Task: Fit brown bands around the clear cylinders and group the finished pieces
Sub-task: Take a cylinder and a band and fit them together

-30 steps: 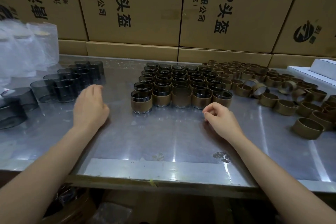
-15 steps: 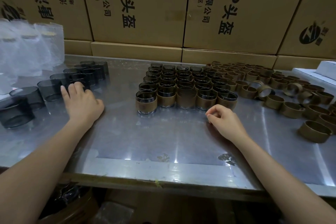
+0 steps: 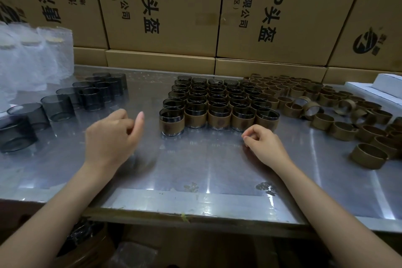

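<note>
Several bare smoky-clear cylinders (image 3: 58,106) stand in a row at the table's left. In the middle, a tight block of finished banded cylinders (image 3: 217,102) stands upright, its front-left piece (image 3: 171,122) slightly ahead of the rest. Many loose brown bands (image 3: 326,102) lie scattered on the right, one band (image 3: 368,155) nearest the front. My left hand (image 3: 113,135) hovers blurred between the clear cylinders and the block, fingers loosely curled, holding nothing. My right hand (image 3: 263,141) rests on the table just in front of the block's right end, loosely curled and empty.
The work surface is a shiny metal table (image 3: 195,163) whose front edge is close to me. Stacked cardboard boxes (image 3: 174,6) wall off the back. Clear plastic bags (image 3: 32,61) stand at the far left, and a white box (image 3: 380,87) sits at the far right.
My left hand had reached out to the clear cylinders, then drew back to the right without taking one. The right hand has stayed where it was.
</note>
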Demonstrator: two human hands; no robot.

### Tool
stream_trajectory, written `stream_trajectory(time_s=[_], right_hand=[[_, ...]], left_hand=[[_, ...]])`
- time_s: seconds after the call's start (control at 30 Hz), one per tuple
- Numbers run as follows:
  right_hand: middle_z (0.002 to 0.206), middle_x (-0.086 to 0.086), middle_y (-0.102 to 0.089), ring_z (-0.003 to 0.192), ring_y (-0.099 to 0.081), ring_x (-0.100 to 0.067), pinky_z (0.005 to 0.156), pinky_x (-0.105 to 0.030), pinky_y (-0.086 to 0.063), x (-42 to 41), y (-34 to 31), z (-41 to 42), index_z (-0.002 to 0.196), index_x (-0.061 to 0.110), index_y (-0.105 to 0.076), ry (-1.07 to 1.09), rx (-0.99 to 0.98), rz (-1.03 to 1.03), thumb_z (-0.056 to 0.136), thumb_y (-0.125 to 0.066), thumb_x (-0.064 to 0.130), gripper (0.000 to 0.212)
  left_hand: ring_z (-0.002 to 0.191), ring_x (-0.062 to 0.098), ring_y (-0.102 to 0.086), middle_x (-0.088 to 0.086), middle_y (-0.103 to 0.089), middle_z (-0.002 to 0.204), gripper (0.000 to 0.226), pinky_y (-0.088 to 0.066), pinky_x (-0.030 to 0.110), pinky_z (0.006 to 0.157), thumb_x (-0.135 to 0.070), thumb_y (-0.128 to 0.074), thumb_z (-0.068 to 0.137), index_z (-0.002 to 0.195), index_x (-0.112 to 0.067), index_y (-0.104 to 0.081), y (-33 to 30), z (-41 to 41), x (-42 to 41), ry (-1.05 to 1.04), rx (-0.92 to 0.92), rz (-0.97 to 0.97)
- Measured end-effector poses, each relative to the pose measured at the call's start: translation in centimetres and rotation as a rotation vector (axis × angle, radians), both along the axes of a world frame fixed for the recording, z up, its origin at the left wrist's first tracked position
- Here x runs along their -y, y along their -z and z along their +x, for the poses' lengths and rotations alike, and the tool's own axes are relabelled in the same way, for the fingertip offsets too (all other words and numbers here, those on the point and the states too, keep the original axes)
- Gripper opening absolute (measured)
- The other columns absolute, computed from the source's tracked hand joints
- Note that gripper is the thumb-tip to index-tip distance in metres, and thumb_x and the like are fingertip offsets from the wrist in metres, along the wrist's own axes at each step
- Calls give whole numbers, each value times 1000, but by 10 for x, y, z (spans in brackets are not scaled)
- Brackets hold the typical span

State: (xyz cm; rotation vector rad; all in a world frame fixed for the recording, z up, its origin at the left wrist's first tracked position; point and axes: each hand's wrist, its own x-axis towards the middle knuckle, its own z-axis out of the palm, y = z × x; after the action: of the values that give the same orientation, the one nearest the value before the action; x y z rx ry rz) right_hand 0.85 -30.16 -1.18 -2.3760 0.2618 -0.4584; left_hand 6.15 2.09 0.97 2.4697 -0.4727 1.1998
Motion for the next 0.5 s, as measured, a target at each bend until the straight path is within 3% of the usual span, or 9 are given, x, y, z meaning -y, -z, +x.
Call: stream_trajectory(time_s=[0.13,0.23,0.33,0.4,0.5], right_hand=[[78,7,-65,77,-60,-12,68,-30,-47,-2,-2,-2,83,32,-58,-13,3,-9,92,-56,24,12],[77,14,-59,73,-56,-2,62,-25,-43,-11,-5,-10,90,33,-53,-120,52,-164,90,-59,36,6],[87,21,-52,70,-46,7,58,-15,-31,-32,-7,-19,116,34,-42,-294,166,-500,77,-57,67,53],[104,18,-56,81,-49,5,64,-16,-35,-42,-8,-24,129,30,-36,-333,266,-513,68,-61,75,80],[116,10,-60,98,-58,-6,71,-19,-42,-42,-9,-26,130,23,-40,-341,372,-468,67,-72,66,82]], left_hand=[[37,14,-27,-3,-29,43,55,-19,24,41,-35,-36,96,44,-19,-30,-8,-18,28,310,-40,-321],[39,8,-24,-7,-27,40,60,-20,24,43,-35,-40,97,40,-19,-32,-8,-28,68,622,-358,-780],[46,11,-27,-5,-27,45,65,-25,26,50,-32,-42,98,36,-22,-29,-11,-26,108,670,-704,-1214],[44,14,-26,-5,-27,45,62,-26,23,45,-33,-43,98,38,-22,-27,-11,-18,129,710,-920,-1465],[39,12,-27,-5,-25,42,61,-28,15,38,-32,-43,98,40,-22,-26,-3,-12,150,730,-1046,-1631]])
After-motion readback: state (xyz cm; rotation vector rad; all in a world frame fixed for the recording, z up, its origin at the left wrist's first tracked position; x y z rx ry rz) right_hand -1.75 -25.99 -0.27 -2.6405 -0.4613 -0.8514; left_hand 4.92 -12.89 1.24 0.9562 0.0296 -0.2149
